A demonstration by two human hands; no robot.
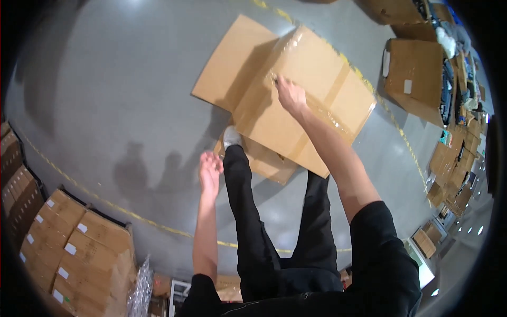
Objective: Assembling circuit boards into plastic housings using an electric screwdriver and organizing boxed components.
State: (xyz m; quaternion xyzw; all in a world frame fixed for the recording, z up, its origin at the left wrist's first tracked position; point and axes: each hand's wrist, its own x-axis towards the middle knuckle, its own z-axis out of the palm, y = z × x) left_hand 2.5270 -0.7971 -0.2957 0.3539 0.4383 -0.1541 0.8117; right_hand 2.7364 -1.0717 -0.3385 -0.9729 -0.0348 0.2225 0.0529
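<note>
A large brown cardboard box point(311, 79) lies on the floor in front of me. Clear tape crosses it, and flaps stick out on its left and near sides. Over the box's left edge, by a crumpled bit of tape, is my right hand point(291, 96). Its fingers are closed, and a small dark tip shows at them; what it belongs to is hidden. My left hand point(211, 169) hangs in the air left of my leg, loosely curled with the fingers a little apart and nothing in it. One shoe point(231, 136) is against the near-left flaps.
Stacked cartons with white labels point(79, 243) stand at the lower left, beside a bundle of clear plastic wrap point(140, 288). Open cardboard boxes full of goods point(414, 79) line the right side. A yellow floor line point(406, 137) runs behind the box.
</note>
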